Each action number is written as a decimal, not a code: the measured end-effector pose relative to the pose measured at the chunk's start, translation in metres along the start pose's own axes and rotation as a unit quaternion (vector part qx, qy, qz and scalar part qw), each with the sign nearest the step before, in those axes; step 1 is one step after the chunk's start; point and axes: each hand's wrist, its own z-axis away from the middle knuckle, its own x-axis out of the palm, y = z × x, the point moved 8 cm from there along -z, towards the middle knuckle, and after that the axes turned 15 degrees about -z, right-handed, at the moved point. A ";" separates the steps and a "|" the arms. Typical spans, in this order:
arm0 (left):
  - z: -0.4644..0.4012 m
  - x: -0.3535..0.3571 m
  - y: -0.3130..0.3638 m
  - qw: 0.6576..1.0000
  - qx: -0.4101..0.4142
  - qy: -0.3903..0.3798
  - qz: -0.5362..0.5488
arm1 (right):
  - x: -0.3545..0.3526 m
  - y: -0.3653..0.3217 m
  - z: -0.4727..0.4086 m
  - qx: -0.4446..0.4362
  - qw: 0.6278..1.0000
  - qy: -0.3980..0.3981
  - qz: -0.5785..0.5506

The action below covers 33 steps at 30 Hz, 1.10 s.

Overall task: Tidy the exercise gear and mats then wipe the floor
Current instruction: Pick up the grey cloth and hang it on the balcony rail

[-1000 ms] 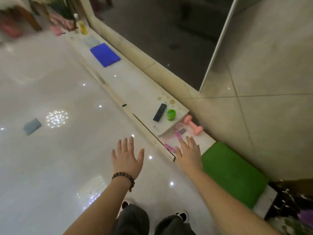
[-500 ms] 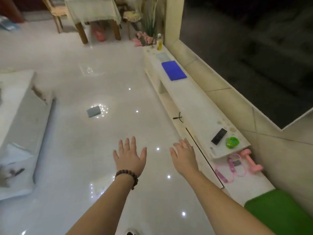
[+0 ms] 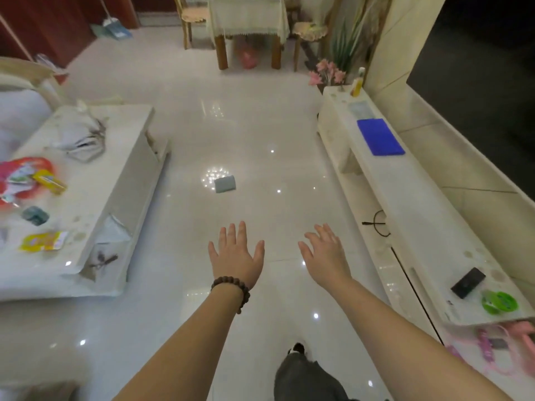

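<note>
Item: small grey folded cloth (image 3: 225,184) on glossy white tiled floor (image 3: 173,299).
It lies straight ahead, well beyond your empty, spread left hand (image 3: 236,253), the nearer one; right hand (image 3: 325,254) likewise released.

Home living room, glossy tiled floor (image 3: 246,117), low TV cabinet (image 3: 411,198), coffee table (image 3: 95,175), clothed dining table (image 3: 247,15)

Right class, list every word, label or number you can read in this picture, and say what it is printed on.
None can be read.
Yellow packet: print too blurred.
Red and yellow snack packets: print too blurred.
Green round tin: markings too small.
Black remote: no legible marks.
</note>
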 end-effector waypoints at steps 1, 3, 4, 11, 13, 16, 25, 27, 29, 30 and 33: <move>-0.010 0.003 -0.006 1.000 -0.005 -0.002 0.001 | 0.005 -0.003 -0.011 -0.002 1.000 -0.004 -0.004; -0.033 0.007 -0.014 1.000 -0.009 -0.005 0.000 | 0.016 -0.008 -0.036 -0.006 1.000 -0.009 -0.013; -0.046 0.009 -0.018 1.000 -0.011 -0.006 -0.001 | 0.022 -0.011 -0.050 -0.007 1.000 -0.012 -0.018; -0.179 0.010 -0.045 0.999 -0.037 -0.017 -0.011 | 0.058 -0.036 -0.185 -0.012 0.999 -0.031 -0.037; -0.223 0.007 -0.051 0.998 -0.045 -0.025 -0.019 | 0.067 -0.045 -0.229 -0.006 0.998 -0.047 -0.036; -0.289 -0.003 -0.058 0.997 -0.055 -0.034 -0.035 | 0.074 -0.064 -0.296 -0.005 0.997 -0.066 -0.030; -0.446 -0.028 -0.083 0.995 -0.084 -0.038 -0.023 | 0.091 -0.122 -0.453 -0.020 0.993 -0.112 -0.009; -0.480 -0.029 -0.094 0.995 -0.087 -0.041 -0.025 | 0.100 -0.131 -0.485 -0.017 0.993 -0.113 -0.008; -0.516 -0.028 -0.107 0.995 -0.090 -0.046 -0.024 | 0.113 -0.140 -0.519 -0.016 0.993 -0.115 -0.008; -0.535 -0.026 -0.115 0.994 -0.089 -0.050 -0.024 | 0.121 -0.145 -0.536 -0.014 0.993 -0.116 -0.009; -0.597 -0.018 -0.144 0.994 -0.086 -0.059 -0.023 | 0.151 -0.161 -0.589 0.004 0.992 -0.124 -0.009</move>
